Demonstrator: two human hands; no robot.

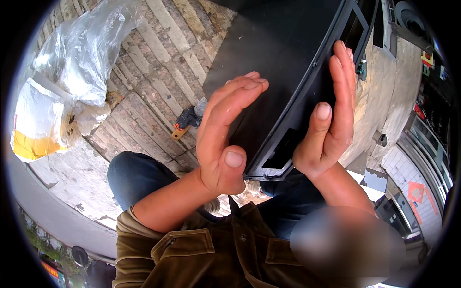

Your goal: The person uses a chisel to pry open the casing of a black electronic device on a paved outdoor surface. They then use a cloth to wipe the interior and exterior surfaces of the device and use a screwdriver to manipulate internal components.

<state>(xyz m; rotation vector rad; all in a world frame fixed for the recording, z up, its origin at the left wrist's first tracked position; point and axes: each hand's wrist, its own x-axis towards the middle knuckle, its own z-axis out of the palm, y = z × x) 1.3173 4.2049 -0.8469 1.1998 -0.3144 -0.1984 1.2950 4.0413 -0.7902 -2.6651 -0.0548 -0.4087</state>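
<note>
A large black box-like cabinet [273, 57] stands in front of me, with a framed edge and dark rectangular openings along its right side. My left hand [218, 125] is raised before its broad dark face, fingers stretched out and thumb apart. My right hand [333, 115] is beside the framed edge, its palm turned inward and fingers straight up along it. Neither hand holds anything. Whether either palm touches the cabinet, I cannot tell. The cabinet's lower corner lies between my wrists, close to my knees.
Left of the cabinet, a small dark tool with a yellow end [178, 132] lies on ribbed paving [153, 105]. Clear plastic sheeting [91, 53] and a white-and-yellow sack [38, 127] lie further left. A short grey cylinder [380, 138] is on the ground at right.
</note>
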